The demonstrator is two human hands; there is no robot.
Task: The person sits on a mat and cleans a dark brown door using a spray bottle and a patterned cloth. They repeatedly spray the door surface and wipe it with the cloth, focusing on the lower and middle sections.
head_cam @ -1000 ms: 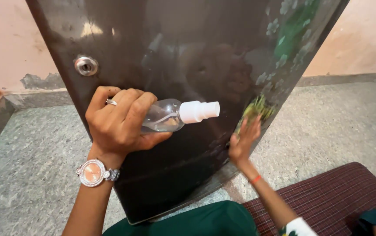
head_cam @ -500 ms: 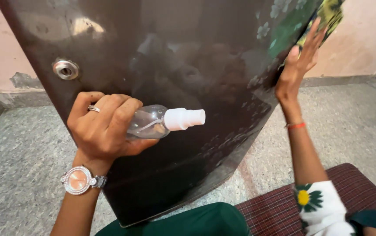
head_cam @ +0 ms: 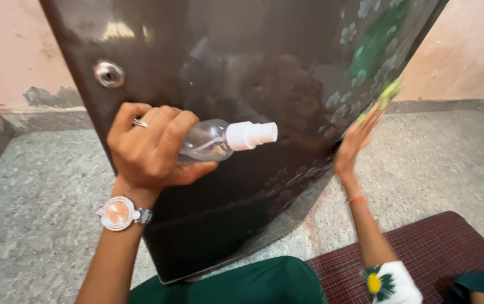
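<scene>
Spray bottle (head_cam: 219, 139), clear plastic with a white nozzle, lies sideways in the left hand (head_cam: 149, 147), held up against the lower part of a dark glossy fridge door (head_cam: 242, 67). Starting at the far left, a strip of reddish wall meets a pale pink wall (head_cam: 5, 50) whose paint is chipped near the skirting, and below it runs a speckled grey stone floor (head_cam: 39, 214). On the door's left side sits a round metal lock (head_cam: 109, 74). Just under it the left hand is curled tight around the bottle's body, nozzle pointing to the right; a ring (head_cam: 139, 123) shows on one finger and a pink-faced wristwatch (head_cam: 120, 213) with a sparkly band wraps the wrist. Further right, the door's surface carries a pale flower pattern with green. At the door's right edge the right hand (head_cam: 354, 143) presses flat, fingers spread, over a yellow-green cloth (head_cam: 387, 94) that is blurred; a red thread bracelet (head_cam: 357, 200) circles that wrist and a white sleeve with a yellow flower (head_cam: 391, 281) covers the forearm. Along the bottom lie green fabric (head_cam: 242, 284) and, at the right, a maroon checked mat (head_cam: 444, 247) on the floor
</scene>
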